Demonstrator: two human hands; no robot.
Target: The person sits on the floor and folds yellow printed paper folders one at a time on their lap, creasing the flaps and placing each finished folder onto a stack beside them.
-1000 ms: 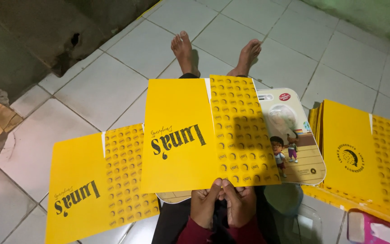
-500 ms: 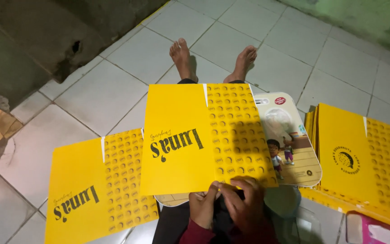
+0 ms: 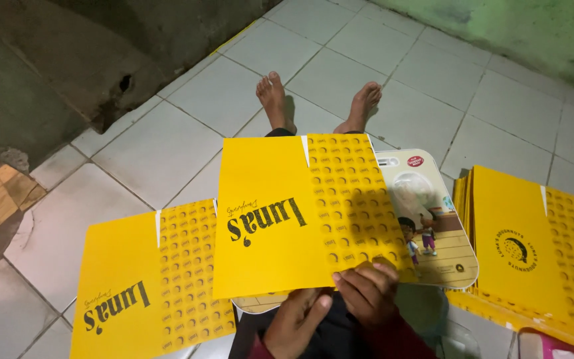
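Both hands shifted: right hand (image 3: 367,292) pinched the yellow sheet (image 3: 280,219); left hand (image 3: 297,326) lay loose, unclosed beneath; creasing risked.

A pale grey tiled floor (image 3: 167,143) carries everything. On it lie a flat yellow cardboard sheet with black lettering (image 3: 144,289), at left, and a stack of yellow cardboard sheets (image 3: 533,252), at right
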